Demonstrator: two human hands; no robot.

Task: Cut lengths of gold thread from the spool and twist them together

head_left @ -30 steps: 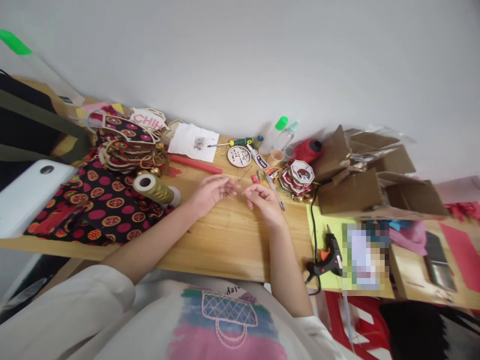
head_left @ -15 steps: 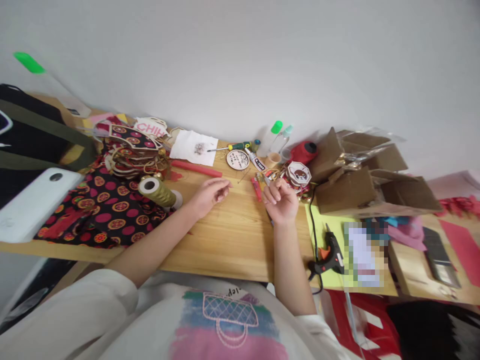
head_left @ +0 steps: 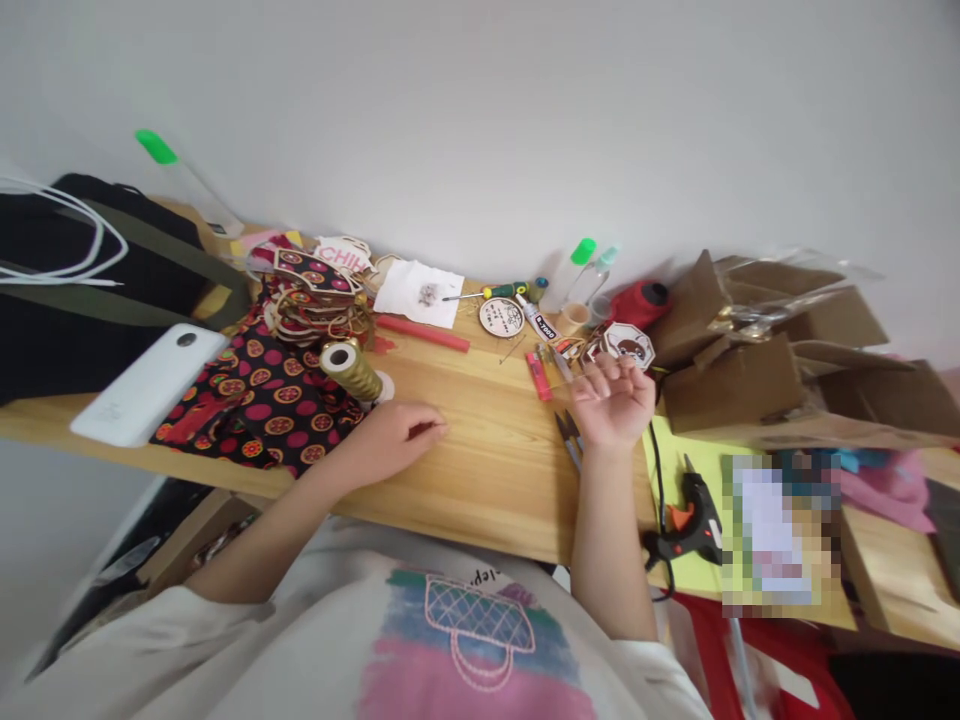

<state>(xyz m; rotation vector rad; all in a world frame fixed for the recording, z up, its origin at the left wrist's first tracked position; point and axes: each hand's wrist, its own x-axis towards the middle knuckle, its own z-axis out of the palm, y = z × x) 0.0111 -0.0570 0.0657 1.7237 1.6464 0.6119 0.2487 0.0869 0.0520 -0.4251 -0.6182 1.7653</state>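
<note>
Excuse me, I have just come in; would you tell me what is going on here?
A person has both hands over a wooden table. The left hand, fingertips drawn together, is near the gold spool; the right hand is raised with fingers curled, by the octagonal piece. Whether either holds something as fine as thread cannot be made out. A glue gun lies on yellow paper.
</note>
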